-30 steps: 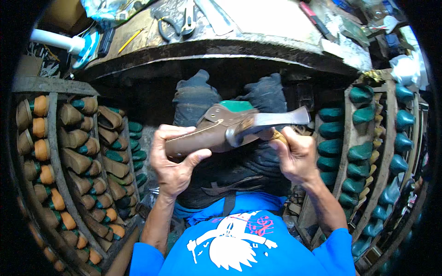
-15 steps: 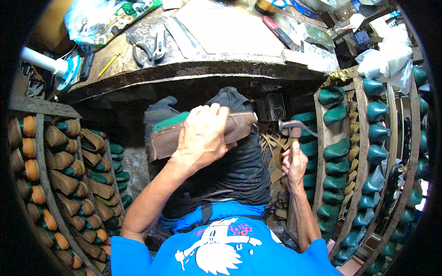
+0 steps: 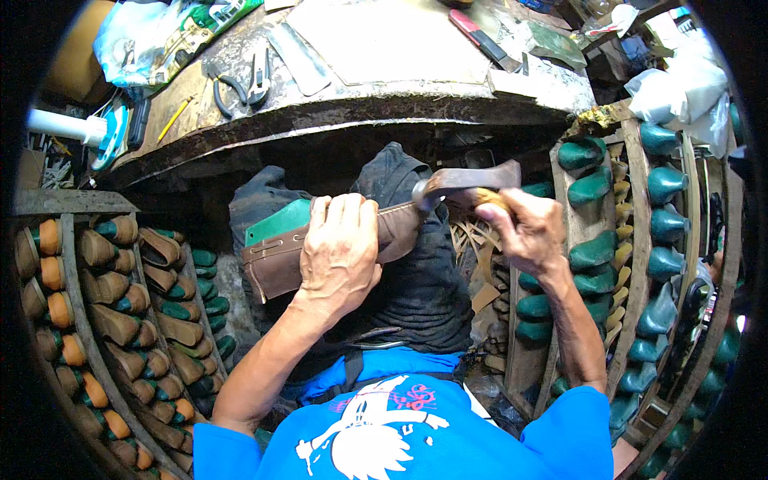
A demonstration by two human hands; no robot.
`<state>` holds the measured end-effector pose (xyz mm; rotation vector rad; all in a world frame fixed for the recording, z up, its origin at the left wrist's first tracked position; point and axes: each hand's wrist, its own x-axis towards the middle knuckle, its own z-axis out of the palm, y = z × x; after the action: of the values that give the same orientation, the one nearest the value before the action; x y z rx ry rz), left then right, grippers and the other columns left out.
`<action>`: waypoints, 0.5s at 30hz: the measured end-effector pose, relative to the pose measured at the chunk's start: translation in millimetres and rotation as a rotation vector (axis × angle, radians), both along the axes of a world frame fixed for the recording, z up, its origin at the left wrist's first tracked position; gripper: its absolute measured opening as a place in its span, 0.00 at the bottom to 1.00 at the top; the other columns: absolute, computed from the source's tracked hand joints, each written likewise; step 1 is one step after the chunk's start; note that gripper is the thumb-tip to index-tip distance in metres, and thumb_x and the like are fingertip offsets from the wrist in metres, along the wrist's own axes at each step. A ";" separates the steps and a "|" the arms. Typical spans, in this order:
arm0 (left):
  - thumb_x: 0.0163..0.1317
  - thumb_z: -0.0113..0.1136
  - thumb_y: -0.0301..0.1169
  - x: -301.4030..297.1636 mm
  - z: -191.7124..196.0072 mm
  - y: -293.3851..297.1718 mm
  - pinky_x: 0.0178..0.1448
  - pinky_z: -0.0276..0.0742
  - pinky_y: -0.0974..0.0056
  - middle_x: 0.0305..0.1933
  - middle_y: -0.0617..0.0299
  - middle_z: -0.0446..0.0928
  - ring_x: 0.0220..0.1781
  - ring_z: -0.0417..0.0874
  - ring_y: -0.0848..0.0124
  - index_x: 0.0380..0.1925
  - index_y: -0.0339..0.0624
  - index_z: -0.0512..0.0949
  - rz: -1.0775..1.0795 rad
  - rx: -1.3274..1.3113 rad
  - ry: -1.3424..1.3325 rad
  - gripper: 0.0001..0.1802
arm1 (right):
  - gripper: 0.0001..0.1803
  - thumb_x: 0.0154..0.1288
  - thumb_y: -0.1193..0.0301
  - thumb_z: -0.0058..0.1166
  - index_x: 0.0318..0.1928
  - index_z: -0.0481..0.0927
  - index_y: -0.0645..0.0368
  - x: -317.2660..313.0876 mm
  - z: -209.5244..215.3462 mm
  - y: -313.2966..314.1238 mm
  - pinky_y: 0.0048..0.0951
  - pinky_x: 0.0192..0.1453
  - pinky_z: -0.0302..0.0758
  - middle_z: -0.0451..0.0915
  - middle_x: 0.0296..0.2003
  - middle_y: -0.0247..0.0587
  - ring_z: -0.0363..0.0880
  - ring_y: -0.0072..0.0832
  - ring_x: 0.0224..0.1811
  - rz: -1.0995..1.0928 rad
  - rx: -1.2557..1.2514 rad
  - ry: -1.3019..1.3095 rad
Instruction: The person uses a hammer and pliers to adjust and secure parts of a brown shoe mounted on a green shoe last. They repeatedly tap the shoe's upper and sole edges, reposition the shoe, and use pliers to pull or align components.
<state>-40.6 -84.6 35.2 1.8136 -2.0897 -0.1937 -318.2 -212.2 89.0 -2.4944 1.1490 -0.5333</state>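
The left hand (image 3: 340,252) is wrapped over a brown leather shoe upper (image 3: 320,252), fingers curled tight across its top, holding it on a green shoe last (image 3: 276,222) whose edge shows at the open end. The right hand (image 3: 524,232) is closed around the wooden handle of a cobbler's hammer (image 3: 464,182), whose flat metal head touches the toe end of the upper, just right of the left hand. The upper sits above the person's lap, over dark trousers (image 3: 424,280), with a blue shirt (image 3: 416,424) below it. Directly above the upper runs the curved edge of a worn workbench (image 3: 384,96), where pliers (image 3: 252,76) lie up and to the left of the upper and a red-handled knife (image 3: 480,32) up and to the right. Left of the upper, racks hold rows of brown lasted shoes (image 3: 120,304); right of it, wooden racks carry green shoe lasts (image 3: 596,252).
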 end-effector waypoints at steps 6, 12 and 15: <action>0.40 0.82 0.29 -9.9 3.3 -4.5 0.73 0.75 0.44 0.57 0.43 0.77 0.65 0.80 0.44 0.61 0.30 0.78 0.020 0.144 -0.056 0.43 | 0.22 0.89 0.54 0.61 0.42 0.89 0.61 -8.3 -32.3 4.6 0.40 0.32 0.78 0.81 0.25 0.47 0.84 0.28 0.26 0.058 0.170 -0.101; 0.58 0.85 0.41 -4.6 21.5 -25.6 0.76 0.80 0.43 0.65 0.38 0.81 0.70 0.83 0.39 0.71 0.31 0.75 0.199 0.338 0.292 0.45 | 0.27 0.92 0.53 0.57 0.33 0.80 0.59 -35.1 -192.4 -14.3 0.32 0.28 0.66 0.75 0.22 0.27 0.71 0.17 0.24 -0.528 0.456 -0.271; 0.67 0.84 0.51 3.3 16.3 -20.1 0.83 0.78 0.47 0.74 0.36 0.82 0.78 0.84 0.43 0.79 0.35 0.72 0.328 0.357 0.604 0.50 | 0.22 0.89 0.55 0.56 0.42 0.85 0.61 -66.0 -270.6 -19.0 0.49 0.37 0.75 0.82 0.28 0.46 0.83 0.39 0.32 -0.820 0.298 -0.052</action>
<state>-37.3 -104.8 51.5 1.9377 -1.3824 -0.9423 -384.3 -231.2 -181.6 -1.6783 2.0442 -0.5594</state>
